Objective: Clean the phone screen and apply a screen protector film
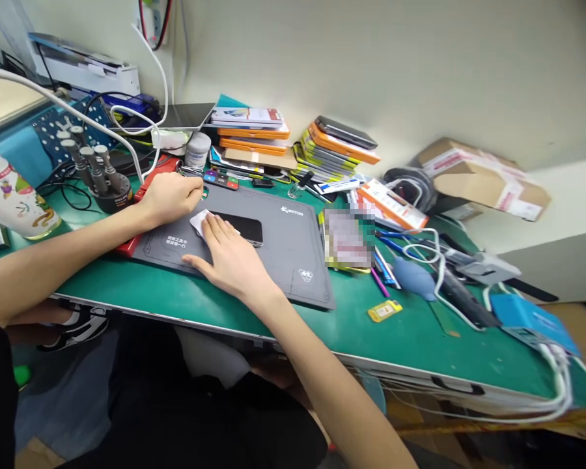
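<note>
A black smartphone (249, 229) lies on a dark grey work mat (286, 257). My right hand (232, 254) presses a crumpled white wipe (198, 223) against the phone's left part. Its fingers lie together over the wipe and the thumb sticks out to the side. At the mat's upper left corner, my left hand (173, 195) is closed in a fist; whatever is inside it, if anything, is hidden. A red case or tray (127, 247) shows partly under the left forearm and the mat's left edge.
Tool handles stand in a round black holder (110, 195) beside a patterned bottle (17, 195). Stacked orange boxes (254, 133) line the wall. To the right lie a blue air blower (413, 279), a yellow packet (385, 311), tangled white cables and a cardboard box (483, 176).
</note>
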Tool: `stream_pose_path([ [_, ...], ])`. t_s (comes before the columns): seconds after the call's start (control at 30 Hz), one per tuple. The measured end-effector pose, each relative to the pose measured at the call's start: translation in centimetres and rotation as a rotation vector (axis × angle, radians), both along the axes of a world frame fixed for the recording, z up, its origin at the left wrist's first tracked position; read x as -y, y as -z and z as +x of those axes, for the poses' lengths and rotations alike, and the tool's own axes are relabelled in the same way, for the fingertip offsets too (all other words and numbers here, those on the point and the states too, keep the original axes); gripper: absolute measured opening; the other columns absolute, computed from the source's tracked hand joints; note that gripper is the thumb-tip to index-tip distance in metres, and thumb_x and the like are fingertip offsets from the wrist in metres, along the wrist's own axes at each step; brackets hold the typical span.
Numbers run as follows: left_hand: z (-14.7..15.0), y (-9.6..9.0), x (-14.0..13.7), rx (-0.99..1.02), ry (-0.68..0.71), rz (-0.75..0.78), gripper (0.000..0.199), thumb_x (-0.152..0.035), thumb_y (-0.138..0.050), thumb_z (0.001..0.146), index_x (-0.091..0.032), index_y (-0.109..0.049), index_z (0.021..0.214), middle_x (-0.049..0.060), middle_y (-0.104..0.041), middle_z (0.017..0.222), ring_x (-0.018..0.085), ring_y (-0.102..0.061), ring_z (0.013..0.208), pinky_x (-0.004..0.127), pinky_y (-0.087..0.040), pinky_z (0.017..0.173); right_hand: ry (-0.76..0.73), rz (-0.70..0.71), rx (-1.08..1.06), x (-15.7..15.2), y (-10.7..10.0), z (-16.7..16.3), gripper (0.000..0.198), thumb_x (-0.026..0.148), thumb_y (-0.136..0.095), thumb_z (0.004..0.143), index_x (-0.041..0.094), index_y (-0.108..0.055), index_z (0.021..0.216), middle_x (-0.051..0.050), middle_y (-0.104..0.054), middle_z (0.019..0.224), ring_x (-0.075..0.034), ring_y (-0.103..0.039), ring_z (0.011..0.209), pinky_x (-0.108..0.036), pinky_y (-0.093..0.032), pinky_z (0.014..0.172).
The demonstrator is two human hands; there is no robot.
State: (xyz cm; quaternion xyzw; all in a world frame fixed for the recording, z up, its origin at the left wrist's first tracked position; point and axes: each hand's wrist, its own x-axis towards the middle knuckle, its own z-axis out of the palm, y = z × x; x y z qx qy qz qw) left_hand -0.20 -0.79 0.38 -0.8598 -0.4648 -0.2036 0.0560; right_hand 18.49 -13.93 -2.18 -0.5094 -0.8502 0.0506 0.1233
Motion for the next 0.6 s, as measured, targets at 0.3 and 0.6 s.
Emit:
stream_pose_path([
  [0.3,0.0,-0.9,0.3,-0.088,-0.037,-0.005,0.039,-0.031,-0.044,0.097,-0.021,-0.08,0.086,0.01,-0.083,0.083,0.027,-0.074,0.073,0.037,-0.031,0.064,0.116,-0.057,-0.104,-4.1,0.1,0.0,0.105,0.079,-0.026,0.114,-0.007,-0.042,0.171,-0.032,-0.036,0.182,-0.037,-0.032,0.174,-0.052,-0.023,0.144],
  [0.6,0.2,-0.8,0.4,-0.13,0.025,-0.116,0.037,-0.034,-0.041,0.101,-0.022,-0.076,0.097,0.009,-0.083,0.092,0.028,-0.077,0.085,0.035,-0.039,0.066,0.189,-0.071,-0.081,1.2,1.6,8.3,0.102,0.081,-0.031,0.111,0.005,-0.037,0.178,-0.026,-0.029,0.186,-0.037,-0.027,0.175,-0.062,-0.023,0.143],
])
